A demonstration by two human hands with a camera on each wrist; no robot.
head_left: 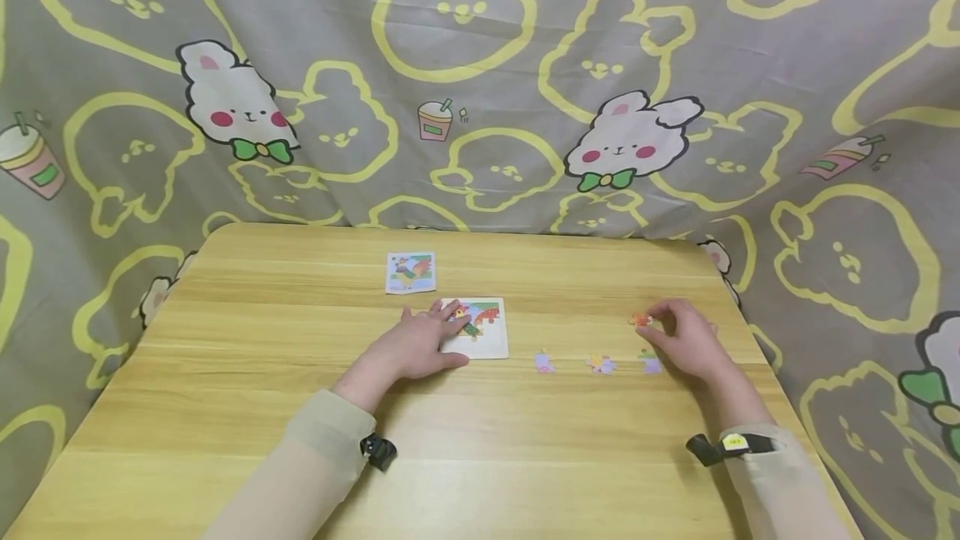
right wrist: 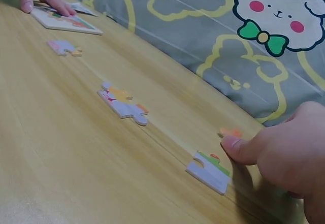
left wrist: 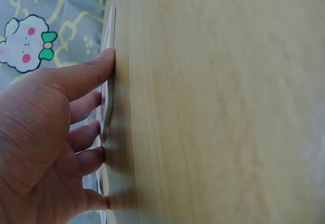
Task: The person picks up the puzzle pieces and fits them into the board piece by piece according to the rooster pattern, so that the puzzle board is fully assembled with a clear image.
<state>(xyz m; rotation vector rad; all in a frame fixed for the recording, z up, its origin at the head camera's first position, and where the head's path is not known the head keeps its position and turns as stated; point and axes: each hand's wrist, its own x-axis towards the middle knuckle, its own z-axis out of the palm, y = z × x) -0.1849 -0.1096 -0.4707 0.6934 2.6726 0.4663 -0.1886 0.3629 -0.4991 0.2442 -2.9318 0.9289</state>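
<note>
**Two hands on a small jigsaw, loose pieces lying close under the right**

Left hand (head_left: 420, 346) lies flat with straight fingers pressing the near-left part of the white square puzzle board with a partly filled colourful picture (head_left: 480, 327), pinning it to the pale wooden table (head_left: 225, 373). Right hand (head_left: 684, 338) has its fingers curled around a small orange jigsaw piece (head_left: 639, 320), pinched at the fingertips just above the tabletop.

Just beside the right thumb lies a green-and-lilac cardboard piece (right wrist: 209, 170); further toward the left hand sit a lilac piece with yellow and orange print (right wrist: 123, 102) and a smaller lilac piece (right wrist: 63, 46). Beyond the left fingertips rests a small printed reference card (head_left: 410, 272).

Risks, as a judgement: the pinch on the orange piece looks light, so it could slip or flip. The right palm hovers close over the green-and-lilac piece and could sweep it toward the table's edge. If the left hand lifts, the thin board could skid and shake out pieces already seated.
</note>
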